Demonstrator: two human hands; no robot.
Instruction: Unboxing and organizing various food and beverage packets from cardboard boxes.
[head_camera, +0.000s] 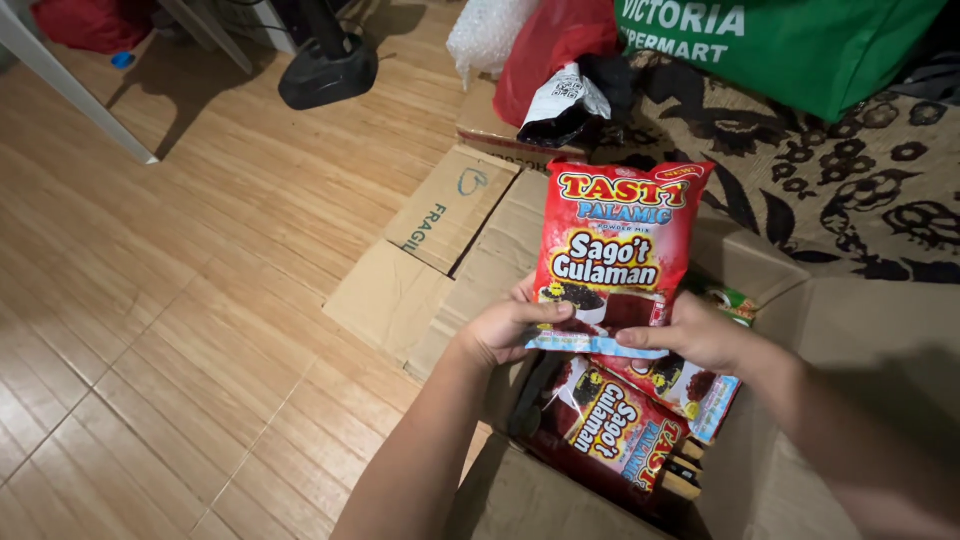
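Two hands, left hand (505, 328) and right hand (700, 335), fingers grasping red packet (620, 240) upright above open carton (470, 240); similar packets (620, 430) at 6 o'clock remain inside carton.

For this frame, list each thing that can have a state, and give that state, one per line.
Red printed powder-mix packet: sealed, upright, held by its lower edge over the box.
Brown cardboard box: open, flaps folded outward, more red packets lying inside.
Left hand: gripping the packet's lower left corner.
Right hand: gripping the packet's lower right edge.
Green shopping bag: lying on the patterned rug.
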